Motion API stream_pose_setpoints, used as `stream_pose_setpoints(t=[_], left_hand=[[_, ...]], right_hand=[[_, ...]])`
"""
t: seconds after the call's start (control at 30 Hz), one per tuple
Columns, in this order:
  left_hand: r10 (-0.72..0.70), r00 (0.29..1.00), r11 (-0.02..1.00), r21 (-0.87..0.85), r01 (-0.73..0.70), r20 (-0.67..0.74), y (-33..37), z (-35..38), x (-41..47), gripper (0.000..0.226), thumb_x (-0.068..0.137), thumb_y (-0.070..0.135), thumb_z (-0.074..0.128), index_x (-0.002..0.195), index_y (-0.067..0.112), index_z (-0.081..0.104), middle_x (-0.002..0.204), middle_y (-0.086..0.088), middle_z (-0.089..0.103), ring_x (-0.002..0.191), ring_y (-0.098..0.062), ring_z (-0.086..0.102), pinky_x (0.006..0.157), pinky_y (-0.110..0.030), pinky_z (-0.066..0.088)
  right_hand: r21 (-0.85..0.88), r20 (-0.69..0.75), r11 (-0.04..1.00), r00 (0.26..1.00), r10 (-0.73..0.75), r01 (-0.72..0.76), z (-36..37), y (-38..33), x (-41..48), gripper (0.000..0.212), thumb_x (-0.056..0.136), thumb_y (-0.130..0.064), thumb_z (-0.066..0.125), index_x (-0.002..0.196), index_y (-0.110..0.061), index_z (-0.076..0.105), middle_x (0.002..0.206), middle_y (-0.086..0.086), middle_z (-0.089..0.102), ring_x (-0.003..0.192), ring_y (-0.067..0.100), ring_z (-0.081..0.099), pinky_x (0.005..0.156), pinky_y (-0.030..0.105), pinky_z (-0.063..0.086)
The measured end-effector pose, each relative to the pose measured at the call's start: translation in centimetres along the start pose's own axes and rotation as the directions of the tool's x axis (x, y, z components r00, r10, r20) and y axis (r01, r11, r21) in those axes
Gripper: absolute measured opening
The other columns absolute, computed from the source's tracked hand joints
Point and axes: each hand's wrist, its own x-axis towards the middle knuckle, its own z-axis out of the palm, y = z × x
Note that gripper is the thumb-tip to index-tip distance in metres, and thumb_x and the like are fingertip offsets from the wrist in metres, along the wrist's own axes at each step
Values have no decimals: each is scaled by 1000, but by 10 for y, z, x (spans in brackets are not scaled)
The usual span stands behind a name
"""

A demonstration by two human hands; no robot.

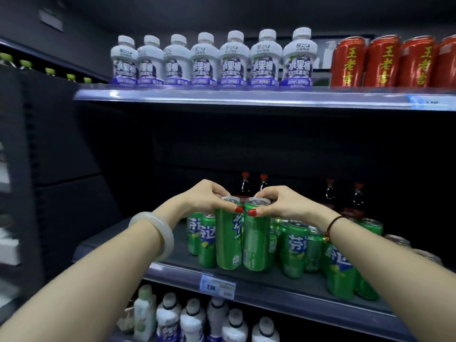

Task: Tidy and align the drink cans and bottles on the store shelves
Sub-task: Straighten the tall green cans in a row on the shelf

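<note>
Head view: curled fingers of left hand (206,197) grip left green can (228,240), right hand (278,202) likewise right green can (255,243) (adjacent).

Dim and cool-toned overall, brightest on the white bottles (234,62) and the glare along the upper shelf edge (246,98), black with shadow behind the green cans (294,248), bowed by the wide lens near the borders, soft and blurred on the bottom bottles (192,319).

left grip (207,196) and right grip (278,202) each clasp the top of an upright green can, left can (228,243) and right can (255,245) side by side at the shelf (271,285) front; more green cans (294,253) crowd beneath the right grip, white bottles (234,60) lined high above both.
</note>
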Motion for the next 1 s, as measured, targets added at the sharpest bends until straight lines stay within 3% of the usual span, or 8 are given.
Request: stream_pose_setpoints(t=[0.07,0.17,0.5,0.7,0.87,1.0], left_hand=[[-14,1000,1000,2,14,-19,-12,-20,-10,40,61,34,86,93,13,73,94,-13,74,92,-26,69,79,-36,55],[-42,999,999,-2,42,-30,-34,-54,-25,39,62,33,86,92,13,73,95,-12,74,96,-26,68,89,-43,53],[-46,998,998,46,48,-31,-102,-169,-57,40,64,30,85,96,10,72,98,-15,73,98,-29,68,89,-43,53],[-40,999,999,32,40,4,-140,-219,-57,38,63,30,86,93,10,73,87,-8,75,80,-15,70,66,-24,54],[-52,999,998,24,52,-1,-167,-241,-38,38,64,29,85,94,10,73,89,-10,74,81,-15,69,70,-26,53],[-58,998,998,24,58,-3,-187,-248,-14,35,66,27,84,94,10,73,86,-7,75,75,-11,68,58,-17,49]], right_hand=[[10,14,1000,1000,-21,20,17,-12,13,38,70,-38,78,102,-21,68,101,2,69,93,22,64,82,40,53],[30,23,998,998,-52,51,47,-34,33,37,71,-37,78,103,-20,68,96,-3,69,84,9,62,70,22,48],[105,-9,993,999,-52,53,151,-100,107,40,69,-34,80,102,-17,67,102,2,70,97,17,65,88,32,49],[175,-33,983,999,-42,47,194,-123,140,35,69,-32,81,98,-17,69,95,-2,70,85,8,63,79,24,49],[157,-30,987,999,-26,30,213,-129,172,36,70,-32,80,101,-16,68,97,1,70,86,9,62,79,26,50],[169,-25,985,1000,-13,17,223,-119,200,31,69,-31,81,95,-21,68,94,-3,70,83,5,63,77,22,50]])
